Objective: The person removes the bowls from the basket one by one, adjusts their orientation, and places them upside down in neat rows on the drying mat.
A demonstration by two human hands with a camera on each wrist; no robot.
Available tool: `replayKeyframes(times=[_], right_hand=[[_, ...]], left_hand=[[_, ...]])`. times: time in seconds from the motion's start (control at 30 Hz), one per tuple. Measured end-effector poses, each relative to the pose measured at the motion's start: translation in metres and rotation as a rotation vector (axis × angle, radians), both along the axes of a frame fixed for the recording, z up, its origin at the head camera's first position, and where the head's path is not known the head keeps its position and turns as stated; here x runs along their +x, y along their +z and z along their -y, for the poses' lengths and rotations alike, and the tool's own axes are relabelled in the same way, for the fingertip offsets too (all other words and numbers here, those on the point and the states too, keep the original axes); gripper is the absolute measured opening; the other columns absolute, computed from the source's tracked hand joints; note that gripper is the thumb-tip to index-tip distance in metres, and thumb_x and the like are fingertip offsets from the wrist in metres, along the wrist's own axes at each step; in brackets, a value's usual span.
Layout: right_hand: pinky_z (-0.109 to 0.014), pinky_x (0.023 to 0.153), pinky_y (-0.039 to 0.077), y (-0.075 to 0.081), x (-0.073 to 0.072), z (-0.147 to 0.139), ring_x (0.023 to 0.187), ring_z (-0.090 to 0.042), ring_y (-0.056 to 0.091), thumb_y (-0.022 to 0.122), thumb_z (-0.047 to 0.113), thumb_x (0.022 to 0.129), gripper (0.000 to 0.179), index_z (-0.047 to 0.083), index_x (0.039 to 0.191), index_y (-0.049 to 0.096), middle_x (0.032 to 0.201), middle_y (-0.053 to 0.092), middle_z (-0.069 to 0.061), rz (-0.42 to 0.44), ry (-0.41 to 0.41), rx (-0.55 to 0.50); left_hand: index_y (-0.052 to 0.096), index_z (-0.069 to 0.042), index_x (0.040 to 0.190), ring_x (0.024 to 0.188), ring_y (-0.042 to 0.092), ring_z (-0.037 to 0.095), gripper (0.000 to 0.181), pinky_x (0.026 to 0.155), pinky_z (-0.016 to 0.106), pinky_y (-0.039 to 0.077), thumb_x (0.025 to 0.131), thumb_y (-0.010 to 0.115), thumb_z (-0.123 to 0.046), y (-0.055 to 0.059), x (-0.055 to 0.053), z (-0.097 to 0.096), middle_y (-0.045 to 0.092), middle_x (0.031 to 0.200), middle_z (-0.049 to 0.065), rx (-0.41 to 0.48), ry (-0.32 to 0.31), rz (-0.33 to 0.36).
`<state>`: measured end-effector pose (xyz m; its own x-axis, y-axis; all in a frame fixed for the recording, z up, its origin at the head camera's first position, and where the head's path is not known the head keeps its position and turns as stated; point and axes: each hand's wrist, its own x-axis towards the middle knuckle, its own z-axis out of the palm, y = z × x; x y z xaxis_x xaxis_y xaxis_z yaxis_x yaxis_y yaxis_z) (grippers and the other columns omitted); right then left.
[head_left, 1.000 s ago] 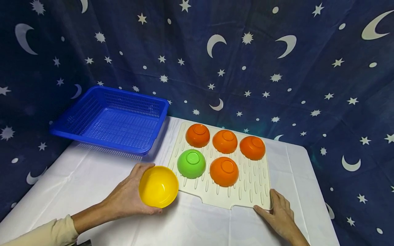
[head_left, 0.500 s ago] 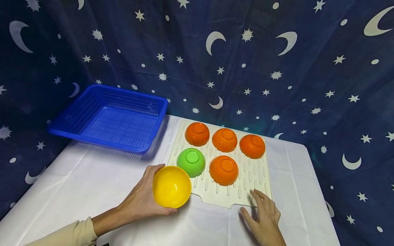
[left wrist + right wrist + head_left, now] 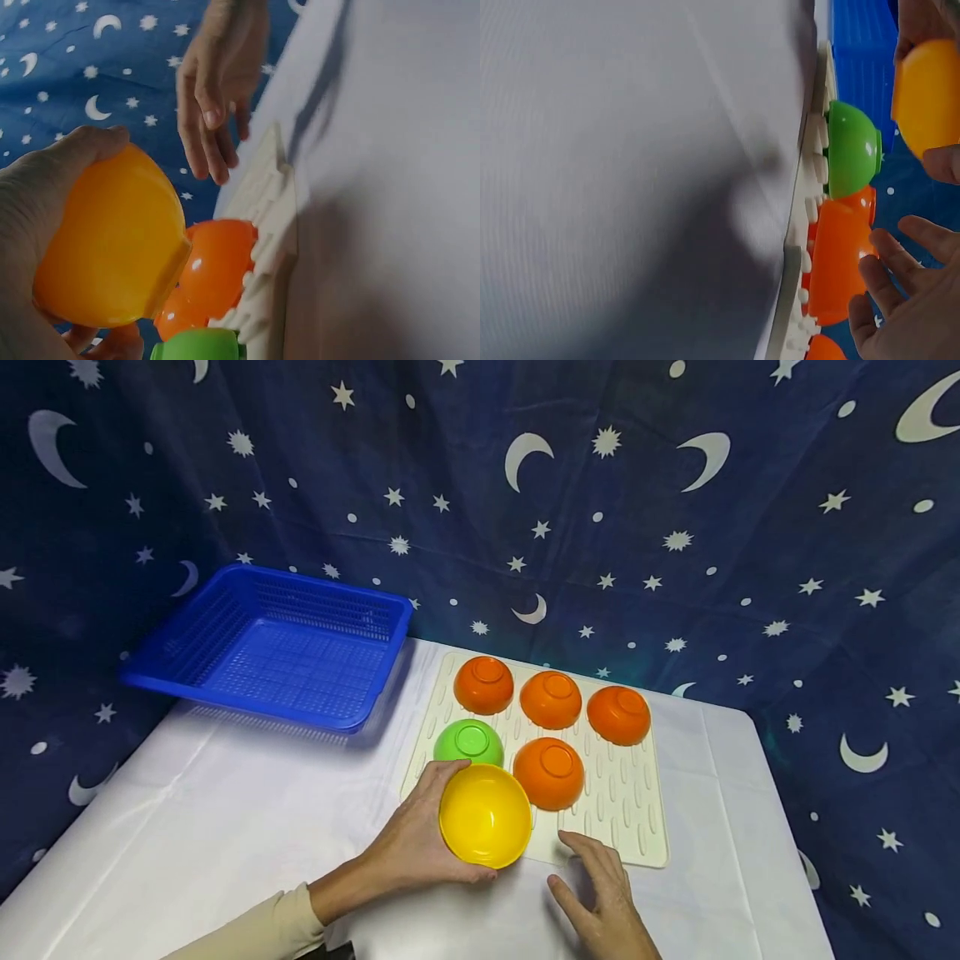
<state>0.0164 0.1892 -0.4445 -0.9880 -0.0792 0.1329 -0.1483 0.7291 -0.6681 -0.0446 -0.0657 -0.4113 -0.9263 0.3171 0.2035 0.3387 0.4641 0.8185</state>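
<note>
My left hand point(image 3: 420, 839) grips a yellow bowl point(image 3: 485, 816) by opposite sides of its rim, its hollow facing the head camera. The bowl is held in front of the near edge of a cream drying mat point(image 3: 626, 827) and overlaps a green bowl point(image 3: 467, 741) in the head view. Fingers spread, my right hand point(image 3: 600, 893) hovers to the right of the yellow bowl, apart from it and holding nothing. Upside down on the mat sit the green bowl and several orange bowls point(image 3: 549, 774). In the left wrist view the yellow bowl point(image 3: 112, 240) rests between thumb and fingers.
A blue perforated basket point(image 3: 300, 720) stands at the back left of the white-covered table point(image 3: 247, 810). Behind the table hangs a dark blue curtain point(image 3: 450, 460) with moons and stars.
The left hand has carried the yellow bowl to the right, over the mat's near edge. My right hand has left the mat's near right corner and moved left towards the bowl.
</note>
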Motion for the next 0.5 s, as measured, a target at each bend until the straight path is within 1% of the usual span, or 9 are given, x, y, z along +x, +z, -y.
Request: replayKeyframes(times=[0.1,0.17,0.23,0.27,0.37,0.43,0.5], right_hand=[[-0.047,0.090,0.033,0.001,0.000,0.002,0.112,-0.010,0.037,0.069,0.022,0.081,0.050,0.020,0.127,0.049,0.124,0.045,0.009,0.017,0.027,-0.059],[-0.046,0.089,0.036,0.002,-0.001,0.003,0.112,-0.011,0.039,0.065,0.025,0.084,0.050,0.024,0.131,0.045,0.124,0.044,0.010,0.057,0.028,-0.103],[-0.044,0.088,0.038,0.005,0.000,0.004,0.112,-0.013,0.041,0.060,0.029,0.087,0.050,0.025,0.133,0.041,0.124,0.044,0.009,0.106,0.011,-0.158],[-0.041,0.088,0.039,0.006,0.000,0.003,0.112,-0.014,0.042,0.058,0.029,0.089,0.050,0.024,0.135,0.039,0.124,0.043,0.008,0.128,0.003,-0.197],[-0.031,0.087,0.042,0.011,0.001,0.002,0.110,-0.017,0.045,0.051,0.025,0.093,0.048,0.018,0.137,0.034,0.124,0.044,0.002,0.187,-0.035,-0.369],[-0.026,0.084,0.043,0.013,0.001,0.001,0.106,-0.020,0.048,0.048,0.021,0.095,0.046,0.016,0.138,0.033,0.124,0.043,-0.002,0.202,-0.056,-0.457],[-0.027,0.081,0.045,0.014,0.000,-0.001,0.100,-0.020,0.051,0.047,0.019,0.095,0.044,0.015,0.138,0.034,0.122,0.043,-0.005,0.207,-0.075,-0.511]], left_hand=[[0.030,-0.026,0.136,0.102,0.047,0.007,0.110,0.082,0.035,0.044,0.044,0.082,-0.058,-0.001,-0.001,-0.011,0.034,0.125,-0.010,0.019,-0.033,-0.006],[0.030,-0.027,0.136,0.102,0.047,0.008,0.110,0.083,0.035,0.044,0.044,0.082,-0.058,-0.002,-0.001,-0.019,0.034,0.125,-0.009,0.024,-0.047,-0.007],[0.031,-0.026,0.136,0.102,0.047,0.009,0.110,0.082,0.035,0.044,0.044,0.081,-0.058,-0.004,-0.001,-0.027,0.033,0.124,-0.007,0.015,-0.052,-0.015],[0.031,-0.026,0.137,0.101,0.047,0.010,0.110,0.082,0.035,0.044,0.044,0.081,-0.058,-0.005,-0.001,-0.032,0.032,0.124,-0.005,0.012,-0.054,-0.018],[0.030,-0.027,0.138,0.099,0.048,0.013,0.112,0.081,0.035,0.045,0.044,0.081,-0.058,-0.009,0.000,-0.044,0.030,0.122,0.000,0.007,-0.054,-0.025],[0.029,-0.026,0.139,0.096,0.049,0.013,0.113,0.079,0.034,0.045,0.044,0.081,-0.059,-0.012,0.002,-0.051,0.030,0.119,0.001,0.007,-0.050,-0.025],[0.027,-0.025,0.140,0.095,0.049,0.013,0.115,0.079,0.032,0.045,0.044,0.080,-0.060,-0.015,0.003,-0.058,0.032,0.117,0.000,0.012,-0.047,-0.018]])
